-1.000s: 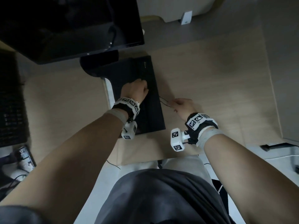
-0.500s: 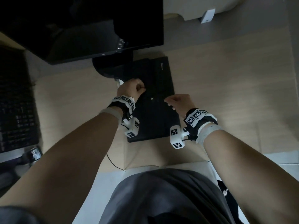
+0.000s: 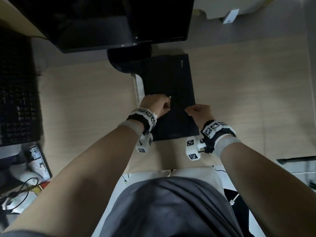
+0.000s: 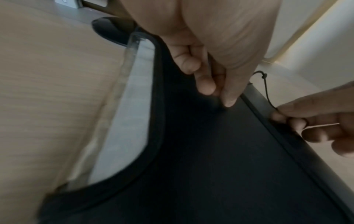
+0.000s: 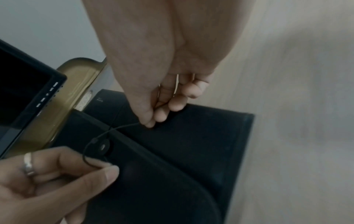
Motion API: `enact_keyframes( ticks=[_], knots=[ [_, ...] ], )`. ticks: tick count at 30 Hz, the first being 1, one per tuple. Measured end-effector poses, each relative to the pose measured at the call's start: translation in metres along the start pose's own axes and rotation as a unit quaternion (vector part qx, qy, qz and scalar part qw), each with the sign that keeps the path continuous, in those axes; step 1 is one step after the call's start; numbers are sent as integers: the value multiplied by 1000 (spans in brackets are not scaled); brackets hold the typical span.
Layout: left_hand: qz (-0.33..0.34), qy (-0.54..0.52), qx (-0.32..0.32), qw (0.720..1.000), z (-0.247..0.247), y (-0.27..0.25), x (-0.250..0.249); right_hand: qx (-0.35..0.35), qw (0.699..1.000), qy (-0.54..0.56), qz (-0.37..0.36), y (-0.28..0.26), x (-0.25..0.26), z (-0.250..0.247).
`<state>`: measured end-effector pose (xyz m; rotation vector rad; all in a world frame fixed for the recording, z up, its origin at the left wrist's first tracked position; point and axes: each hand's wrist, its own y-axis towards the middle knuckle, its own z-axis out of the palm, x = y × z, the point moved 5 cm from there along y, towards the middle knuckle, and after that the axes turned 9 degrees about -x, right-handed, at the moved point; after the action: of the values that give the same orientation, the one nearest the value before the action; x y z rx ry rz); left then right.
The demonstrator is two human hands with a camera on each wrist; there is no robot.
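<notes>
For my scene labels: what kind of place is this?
Probably an office or home computer desk: a dark monitor, a black keyboard and a light wooden desktop bearing a black folder with a tie cord.

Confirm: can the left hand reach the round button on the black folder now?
Probably yes. The left hand pinches the string right beside the button on the folder, with nothing between them; the right hand holds the string's far end off to one side, out of the way.

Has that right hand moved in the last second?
Yes: the right hand slid left from the pale wooden table onto the right edge of the flat black folder.
</notes>
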<state>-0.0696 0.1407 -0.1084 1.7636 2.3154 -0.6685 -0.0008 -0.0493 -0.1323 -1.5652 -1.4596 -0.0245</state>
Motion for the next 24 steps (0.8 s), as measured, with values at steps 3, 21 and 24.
enact_keyframes(
  ticks=[3,21,24],
  knots=[
    [18,32,15,999,6,7,-18,-12,1000,4,4,-7,-12,-17],
    [-204,-102,-34,973,-24,64,5,66,990,97,-73,34,39,-32],
    [-195,-124,-25,973,-25,52,24,74,992,77,-70,38,51,-14]
  ],
)
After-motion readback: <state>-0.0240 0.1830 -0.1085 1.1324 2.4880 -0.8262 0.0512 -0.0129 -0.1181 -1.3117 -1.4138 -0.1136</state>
